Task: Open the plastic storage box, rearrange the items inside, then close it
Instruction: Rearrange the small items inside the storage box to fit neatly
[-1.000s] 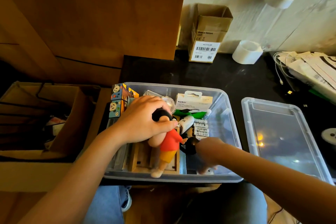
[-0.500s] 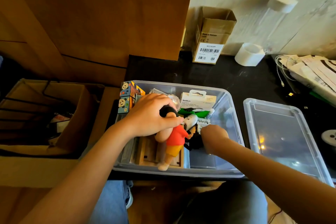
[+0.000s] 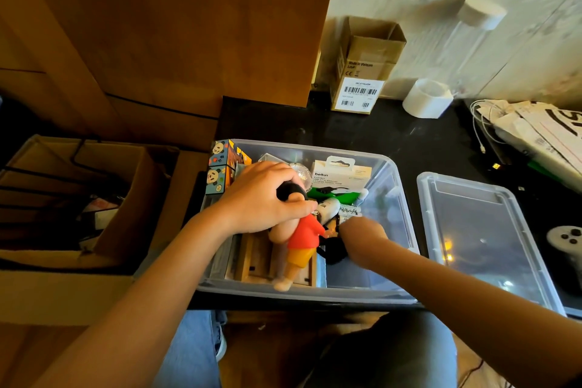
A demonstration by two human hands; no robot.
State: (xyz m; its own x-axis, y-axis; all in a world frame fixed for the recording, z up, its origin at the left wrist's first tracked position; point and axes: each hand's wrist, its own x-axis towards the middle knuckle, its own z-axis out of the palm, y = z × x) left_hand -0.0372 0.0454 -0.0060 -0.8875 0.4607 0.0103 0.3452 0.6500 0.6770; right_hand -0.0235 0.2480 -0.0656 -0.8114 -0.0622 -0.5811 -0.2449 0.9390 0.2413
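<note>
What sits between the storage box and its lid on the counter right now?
Nothing: in the head view a narrow strip of bare black counter separates the storage box from the lid lying flat to its right.

Inside the open storage box (image 3: pixel 400 186), only the right-hand strip of floor lies bare; a doll (image 3: pixel 302 246), wooden tray (image 3: pixel 252 261) and packaged goods (image 3: pixel 341 175) crowd the rest, while the lid (image 3: pixel 478 236) occupies the counter (image 3: pixel 315 123) alongside.

clear plastic storage box (image 3: pixel 398 186) open on dark counter, crowded inside; lid (image 3: pixel 482 239) flat just right
</note>
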